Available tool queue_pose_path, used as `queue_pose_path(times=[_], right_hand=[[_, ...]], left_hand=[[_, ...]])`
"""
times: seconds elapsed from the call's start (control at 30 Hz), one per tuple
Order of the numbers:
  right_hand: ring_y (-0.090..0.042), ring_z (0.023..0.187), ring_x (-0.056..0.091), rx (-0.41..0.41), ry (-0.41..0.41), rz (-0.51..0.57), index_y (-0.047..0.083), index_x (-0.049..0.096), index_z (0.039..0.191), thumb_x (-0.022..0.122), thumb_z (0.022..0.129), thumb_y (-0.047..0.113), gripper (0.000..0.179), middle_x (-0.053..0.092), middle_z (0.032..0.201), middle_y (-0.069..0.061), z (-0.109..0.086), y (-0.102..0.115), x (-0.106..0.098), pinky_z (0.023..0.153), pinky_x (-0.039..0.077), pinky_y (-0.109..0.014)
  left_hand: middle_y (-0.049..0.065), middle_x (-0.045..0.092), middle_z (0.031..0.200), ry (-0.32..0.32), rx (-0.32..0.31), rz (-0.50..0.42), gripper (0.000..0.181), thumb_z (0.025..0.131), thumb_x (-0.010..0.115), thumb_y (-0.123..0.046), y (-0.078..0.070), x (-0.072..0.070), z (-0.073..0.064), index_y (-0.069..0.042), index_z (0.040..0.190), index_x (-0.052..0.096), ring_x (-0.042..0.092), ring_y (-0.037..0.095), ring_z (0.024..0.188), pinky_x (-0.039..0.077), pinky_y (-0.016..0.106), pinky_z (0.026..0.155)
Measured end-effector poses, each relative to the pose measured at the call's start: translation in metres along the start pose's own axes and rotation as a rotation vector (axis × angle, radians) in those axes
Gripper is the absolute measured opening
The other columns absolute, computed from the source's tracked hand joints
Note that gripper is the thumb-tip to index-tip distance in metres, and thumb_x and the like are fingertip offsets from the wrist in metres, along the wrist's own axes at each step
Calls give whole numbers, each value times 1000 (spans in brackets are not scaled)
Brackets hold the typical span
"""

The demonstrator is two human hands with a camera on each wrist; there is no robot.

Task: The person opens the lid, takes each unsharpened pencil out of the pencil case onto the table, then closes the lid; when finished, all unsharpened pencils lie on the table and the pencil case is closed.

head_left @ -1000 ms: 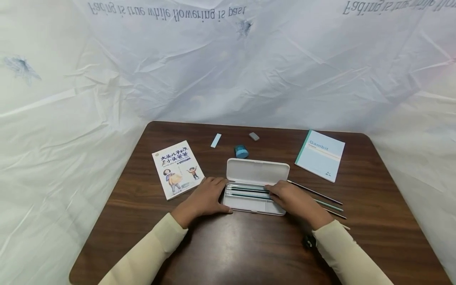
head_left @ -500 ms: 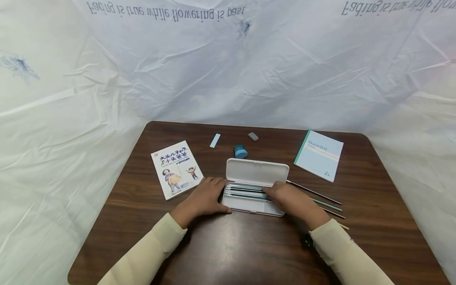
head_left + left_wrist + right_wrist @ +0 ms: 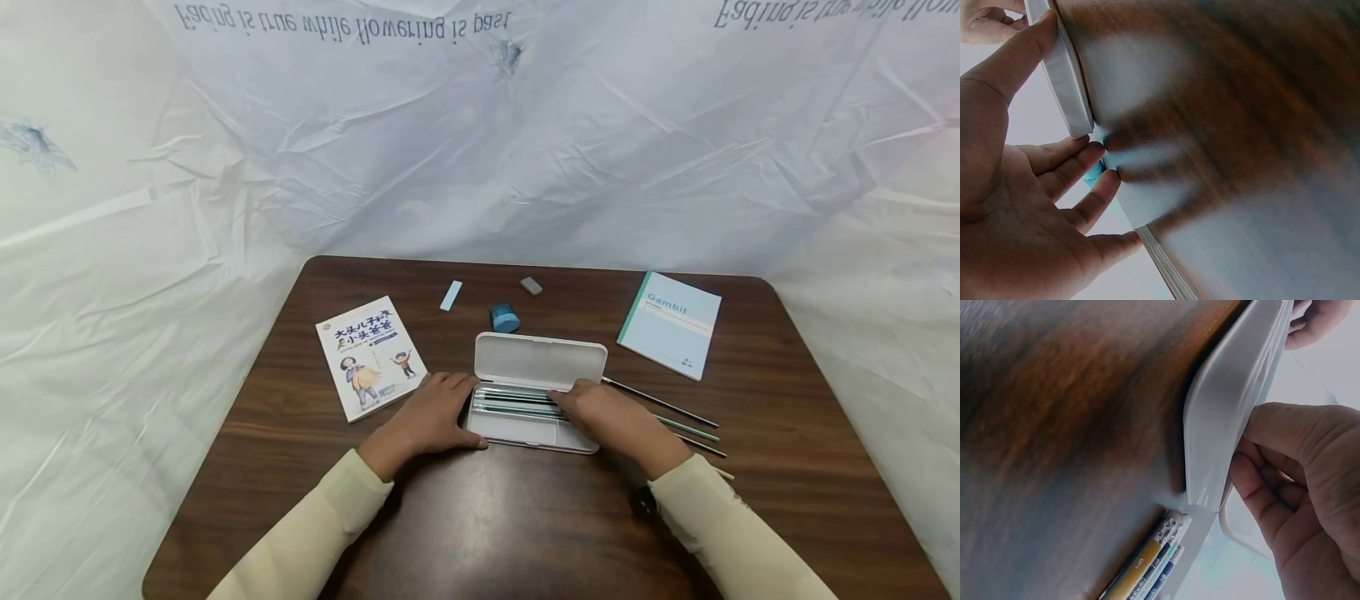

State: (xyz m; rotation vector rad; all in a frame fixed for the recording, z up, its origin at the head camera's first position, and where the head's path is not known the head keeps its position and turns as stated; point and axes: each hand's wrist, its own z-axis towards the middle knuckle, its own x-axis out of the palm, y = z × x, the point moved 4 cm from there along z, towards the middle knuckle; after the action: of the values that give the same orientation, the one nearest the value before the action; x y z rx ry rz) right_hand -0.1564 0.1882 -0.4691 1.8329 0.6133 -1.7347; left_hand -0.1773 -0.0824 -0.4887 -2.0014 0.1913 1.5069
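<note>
Right hand (image 3: 617,421) shifted slightly left | open pencil case (image 3: 540,362) between both hands (image 3: 426,417)

From above, the head camera looks forward and down on the desk (image 3: 465,525), while both wrist cameras look tilted from low and near, sharing the case (image 3: 1072,97).

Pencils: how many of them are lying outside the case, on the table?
4 visible, right of the case: a dark pencil farthest back, then a green pencil, another dark pencil, and a pale pencil by the right sleeve. More may be hidden.
</note>
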Motion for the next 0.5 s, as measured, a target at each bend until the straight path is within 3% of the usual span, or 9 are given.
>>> queue_pose_path(times=[0.33,0.5], right_hand=[[-17,86,75,-12,8,-47,2,74,142,74,102,-6,41,78,100,-11,1,3,-1,69,62,-28],[-20,91,77,7,19,-22,1,72,144,70,106,-2,38,78,104,-13,1,2,1,74,64,-30]], left_hand=[[15,58,166,-2,-3,-1,100,88,92,-58,0,-1,0,-7,164,52,52,43,152,40,60,129],[14,58,166,5,-5,8,100,88,92,-59,0,1,0,-8,165,52,51,43,153,40,59,130]])
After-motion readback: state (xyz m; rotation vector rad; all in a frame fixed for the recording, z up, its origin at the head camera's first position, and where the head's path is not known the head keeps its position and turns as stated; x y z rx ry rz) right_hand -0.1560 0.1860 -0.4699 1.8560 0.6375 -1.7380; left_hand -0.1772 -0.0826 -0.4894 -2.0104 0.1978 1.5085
